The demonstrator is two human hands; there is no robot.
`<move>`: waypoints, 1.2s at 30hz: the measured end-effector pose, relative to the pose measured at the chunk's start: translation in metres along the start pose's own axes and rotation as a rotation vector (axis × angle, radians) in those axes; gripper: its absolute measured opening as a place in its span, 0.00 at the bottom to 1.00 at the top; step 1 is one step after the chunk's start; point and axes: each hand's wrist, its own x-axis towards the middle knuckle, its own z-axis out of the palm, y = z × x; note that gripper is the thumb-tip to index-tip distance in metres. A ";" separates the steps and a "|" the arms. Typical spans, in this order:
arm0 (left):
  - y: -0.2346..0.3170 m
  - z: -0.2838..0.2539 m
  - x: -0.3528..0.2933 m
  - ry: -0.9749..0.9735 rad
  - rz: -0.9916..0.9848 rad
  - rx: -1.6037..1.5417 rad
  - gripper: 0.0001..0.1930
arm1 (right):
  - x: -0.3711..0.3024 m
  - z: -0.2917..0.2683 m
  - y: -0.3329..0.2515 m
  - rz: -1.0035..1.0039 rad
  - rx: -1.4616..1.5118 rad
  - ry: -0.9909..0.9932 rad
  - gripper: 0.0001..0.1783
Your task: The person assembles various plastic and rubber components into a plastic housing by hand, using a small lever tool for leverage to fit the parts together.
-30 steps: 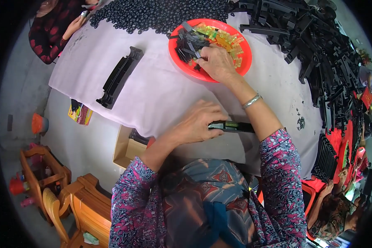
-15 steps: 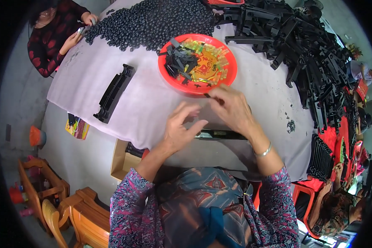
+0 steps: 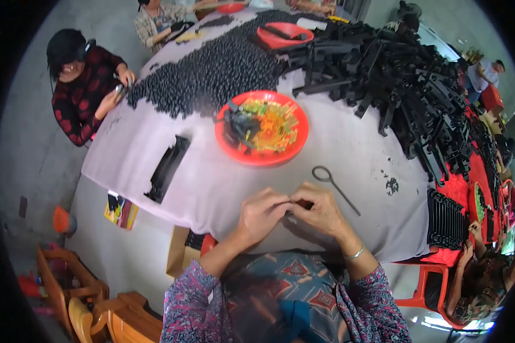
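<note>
Close together above the near part of the cloth-covered table, my left hand (image 3: 262, 215) and my right hand (image 3: 319, 210) meet at the fingertips. Both are closed in a pinch; whatever lies between them is too small and hidden to make out. Just beyond them stands a red plastic bowl (image 3: 234, 153) with thin black strips (image 3: 239, 127) on its left side and small yellow-green clear pieces (image 3: 286, 134) on its right. A dark rod with a ring at one end (image 3: 344, 196) lies to the right of my right hand.
A long black plastic part (image 3: 167, 169) lies at left. Behind the bowl spreads a heap of small round black pieces (image 3: 212, 77); a pile of long black parts (image 3: 383, 68) fills the right. A red basket (image 3: 269, 39) stands farther back. A co-worker (image 3: 83, 86) sits at far left.
My right hand has drawn back from the bowl's rim toward me, and my left fingers have closed against it. The ringed rod now shows. The view has tilted up, revealing more of the far table.
</note>
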 end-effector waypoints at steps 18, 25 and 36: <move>0.031 0.018 -0.013 0.062 -0.334 -0.360 0.03 | -0.042 0.008 0.004 0.374 0.573 0.283 0.05; 0.031 0.019 -0.020 0.038 -0.365 -0.429 0.04 | -0.046 0.006 0.002 0.301 0.430 0.222 0.05; 0.032 0.014 -0.021 -0.003 -0.472 -0.525 0.03 | -0.044 0.000 0.002 0.239 0.340 0.114 0.10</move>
